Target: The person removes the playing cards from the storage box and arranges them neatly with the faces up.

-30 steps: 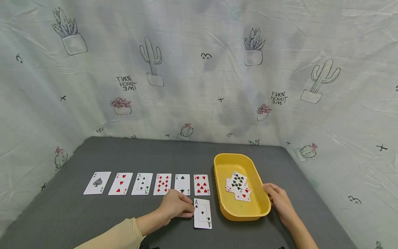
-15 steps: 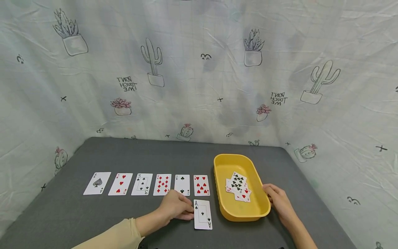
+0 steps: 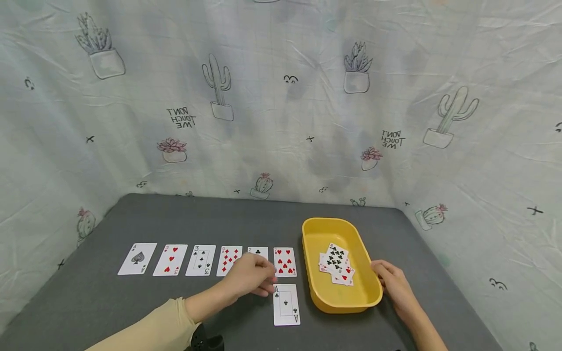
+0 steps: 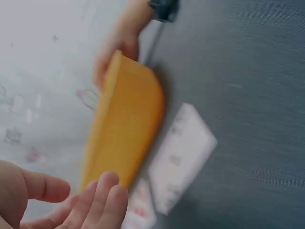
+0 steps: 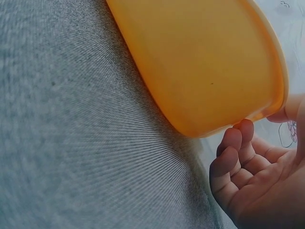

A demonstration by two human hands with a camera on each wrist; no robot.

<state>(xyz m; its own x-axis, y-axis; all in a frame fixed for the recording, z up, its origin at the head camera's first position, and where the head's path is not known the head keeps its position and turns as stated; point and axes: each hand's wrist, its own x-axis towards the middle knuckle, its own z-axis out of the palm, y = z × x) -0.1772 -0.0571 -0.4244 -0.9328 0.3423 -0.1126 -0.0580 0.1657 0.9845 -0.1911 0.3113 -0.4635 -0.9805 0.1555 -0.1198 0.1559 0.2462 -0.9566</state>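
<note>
My left hand [image 3: 249, 276] hovers just above and left of the ace of clubs [image 3: 286, 312], which lies flat on the dark grey table. In the left wrist view its thumb and fingers [image 4: 106, 200] are spread apart and hold nothing. The hand partly covers the two of clubs [image 3: 259, 251] and the edge of the nine of diamonds [image 3: 228, 261]. My right hand [image 3: 395, 285] grips the right rim of a yellow plastic tray [image 3: 322, 300], thumb and fingertips at its edge. Several overlapping playing cards [image 3: 337, 263] lie face up in the tray.
Left of the tray runs a row of face-up cards, with the ace of spades [image 3: 137, 259], three of hearts [image 3: 170, 260], three of clubs [image 3: 200, 260] and seven of hearts [image 3: 285, 262]. A cactus-print curtain [image 3: 281, 107] stands behind the table [image 3: 219, 217].
My left hand has lifted off the ace of clubs and moved slightly up and away, its fingers loosening. The card stays in place. The right hand and tray have not moved.
</note>
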